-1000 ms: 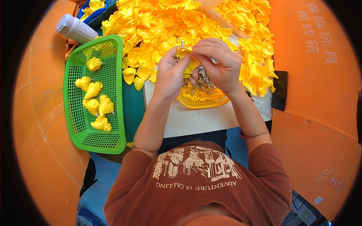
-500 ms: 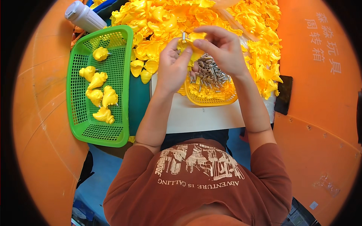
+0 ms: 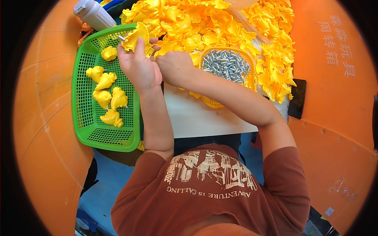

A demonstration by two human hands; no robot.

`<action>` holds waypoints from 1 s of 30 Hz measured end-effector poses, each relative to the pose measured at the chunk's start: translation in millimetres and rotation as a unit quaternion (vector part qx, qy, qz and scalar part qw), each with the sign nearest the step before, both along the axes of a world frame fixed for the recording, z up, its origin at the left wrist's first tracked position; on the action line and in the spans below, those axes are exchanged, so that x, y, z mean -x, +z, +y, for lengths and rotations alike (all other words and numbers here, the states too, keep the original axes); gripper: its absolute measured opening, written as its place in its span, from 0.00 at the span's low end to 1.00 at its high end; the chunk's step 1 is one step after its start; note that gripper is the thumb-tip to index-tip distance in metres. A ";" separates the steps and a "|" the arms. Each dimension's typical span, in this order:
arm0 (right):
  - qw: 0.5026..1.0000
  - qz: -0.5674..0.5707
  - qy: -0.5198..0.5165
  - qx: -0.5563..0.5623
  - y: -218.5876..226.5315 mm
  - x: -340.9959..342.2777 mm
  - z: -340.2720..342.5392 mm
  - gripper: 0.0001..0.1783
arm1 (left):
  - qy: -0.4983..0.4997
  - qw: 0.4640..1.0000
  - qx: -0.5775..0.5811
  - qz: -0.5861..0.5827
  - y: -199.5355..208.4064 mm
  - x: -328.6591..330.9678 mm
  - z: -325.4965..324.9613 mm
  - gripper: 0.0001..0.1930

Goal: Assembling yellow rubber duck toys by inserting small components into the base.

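Note:
My left hand is raised over the right rim of the green basket, its fingers closed on a curved yellow plastic shell. A metal pin sticks out of the shell's left side. Close beside it, my right hand is curled with its back toward me, reaching across to the left; its fingertips and anything in them are hidden. Several rounded yellow toy pieces with pins lie in the green basket. Loose metal pins fill the top of a small yellow basket.
A large heap of yellow shells covers the table's far side. At the back left stands a pale lidded bottle. A dark phone-like slab rests at the right against an orange panel. A white board lies nearest me.
Both hands have moved left from above the small yellow basket to beside the green basket. The yellow shell with its pin has come along in my left hand, and my right hand has curled.

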State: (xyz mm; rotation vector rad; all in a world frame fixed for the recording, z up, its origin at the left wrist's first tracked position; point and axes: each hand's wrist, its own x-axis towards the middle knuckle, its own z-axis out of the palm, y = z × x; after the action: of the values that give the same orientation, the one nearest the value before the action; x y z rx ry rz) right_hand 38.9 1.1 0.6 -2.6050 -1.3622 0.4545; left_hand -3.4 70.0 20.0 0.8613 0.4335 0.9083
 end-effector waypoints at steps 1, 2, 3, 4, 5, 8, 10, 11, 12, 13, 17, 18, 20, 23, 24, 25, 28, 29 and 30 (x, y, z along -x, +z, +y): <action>1.000 -0.001 -0.002 0.001 -4.0 -0.5 1.3 0.08 | -0.002 1.000 0.001 -0.001 -0.6 -1.3 -2.1 0.10; 1.000 0.001 -0.012 -0.018 -5.8 -0.9 4.1 0.08 | -0.010 1.000 0.004 -0.008 -1.4 -1.7 -2.5 0.12; 0.999 0.003 -0.022 -0.038 -7.6 -1.4 5.3 0.08 | -0.020 1.000 0.007 -0.016 -2.1 -2.4 -3.4 0.13; 0.999 0.002 -0.023 -0.038 -9.0 -3.8 1.7 0.08 | -0.020 1.000 0.007 -0.017 -2.4 -3.6 -5.3 0.13; 0.997 0.024 -0.040 -0.059 -6.4 -5.6 -3.6 0.09 | -0.032 0.999 0.019 -0.015 -3.9 -2.4 -4.7 0.13; 0.931 0.131 -0.095 -0.326 7.9 -18.9 -42.4 0.10 | -0.055 0.998 0.014 -0.042 -11.9 -6.2 -6.6 0.14; 0.841 0.290 -0.191 -0.415 29.7 -22.7 -67.3 0.11 | -0.091 0.995 0.047 -0.014 -11.0 -9.7 -17.7 0.14; 0.841 0.287 -0.191 -0.416 31.2 -21.7 -76.3 0.11 | -0.123 0.990 0.063 -0.004 -11.5 -12.0 -24.5 0.14; 0.791 0.310 -0.199 -0.489 30.9 -20.2 -84.6 0.10 | -0.125 0.990 0.063 -0.006 -10.7 -13.8 -32.8 0.14; 0.733 0.331 -0.204 -0.558 30.4 -18.4 -90.6 0.10 | -0.160 0.982 0.102 -0.005 -8.7 -13.6 -43.2 0.14; 0.652 0.367 -0.233 -0.621 28.8 -5.5 -98.3 0.13 | -0.223 0.964 0.141 -0.017 -10.8 -17.0 -63.4 0.15; 0.649 0.367 -0.233 -0.624 30.5 -7.4 -102.7 0.13 | -0.218 0.966 0.133 -0.036 -13.8 -18.4 -64.6 0.16; 0.668 0.421 -0.248 -0.561 33.1 -12.9 -118.4 0.16 | -0.228 0.965 0.116 -0.057 -21.3 -19.5 -65.7 0.17; 0.693 0.451 -0.252 -0.503 30.7 -31.0 -132.5 0.18 | -0.236 0.971 0.024 -0.030 -23.5 -21.2 -71.1 0.18; 0.734 0.446 -0.243 -0.451 33.0 -35.0 -135.9 0.17 | -0.235 0.972 0.015 -0.025 -23.0 -21.0 -72.7 0.19; 0.729 0.464 -0.219 -0.453 36.0 -37.9 -137.8 0.15 | -0.233 0.972 0.007 -0.020 -22.6 -20.9 -74.0 0.19; 0.788 0.424 -0.225 -0.387 40.5 -45.8 -146.6 0.12 | -0.238 0.971 0.002 -0.013 -21.7 -21.4 -76.5 0.20; 0.787 0.424 -0.225 -0.387 42.4 -46.0 -147.5 0.12 | -0.238 0.971 0.002 -0.012 -20.7 -21.3 -76.5 0.20; 0.783 0.428 -0.245 -0.379 44.6 -44.5 -148.4 0.10 | -0.243 0.969 0.036 -0.008 -19.3 -20.7 -76.3 0.16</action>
State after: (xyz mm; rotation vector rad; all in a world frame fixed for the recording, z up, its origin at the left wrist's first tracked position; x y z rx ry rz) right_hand 83.3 -147.3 45.2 -1.5996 -0.3781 0.6852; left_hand 17.4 -6.3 0.7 0.8436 0.2217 0.4429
